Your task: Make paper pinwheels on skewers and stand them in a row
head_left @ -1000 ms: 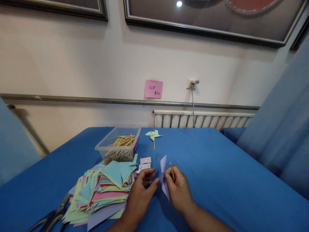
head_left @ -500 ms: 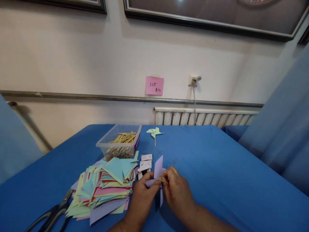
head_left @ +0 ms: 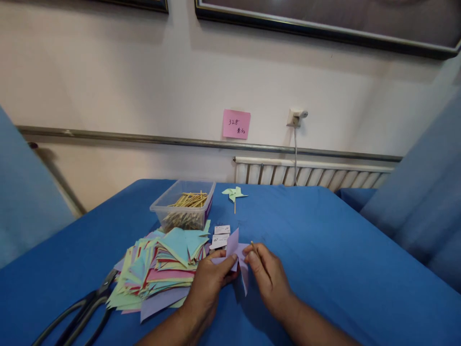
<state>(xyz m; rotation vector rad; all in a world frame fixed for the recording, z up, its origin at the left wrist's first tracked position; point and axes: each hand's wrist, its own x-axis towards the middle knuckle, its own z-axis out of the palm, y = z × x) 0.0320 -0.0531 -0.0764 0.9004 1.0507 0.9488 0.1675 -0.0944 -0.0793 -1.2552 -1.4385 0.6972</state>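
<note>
From where I stand, the pale wall [head_left: 118, 72] takes up most of the view, and below it spreads the worktop [head_left: 342, 269], covered in blue cloth. Toward its left side sits a thick, uneven paper pile [head_left: 169, 276] in mint, yellow, pink, red, blue and purple, with black-handled scissors [head_left: 103, 291] lying against its left edge. Just behind the pile stands a clear plastic box [head_left: 163, 202] holding many thin wooden sticks [head_left: 190, 200]. The person's left hand [head_left: 218, 274] is closed on a purple paper pinwheel [head_left: 233, 243], thumb on its front, over the worktop just right of the pile. The right hand [head_left: 264, 274] is beside it, fingers curled round one short stick [head_left: 255, 249]; whether its fingertips touch the purple blade I cannot tell. Farther back, a smaller-looking green pinwheel [head_left: 234, 193] lies with its stick toward the person, and near the left hand are small white boxes [head_left: 221, 239].
</note>
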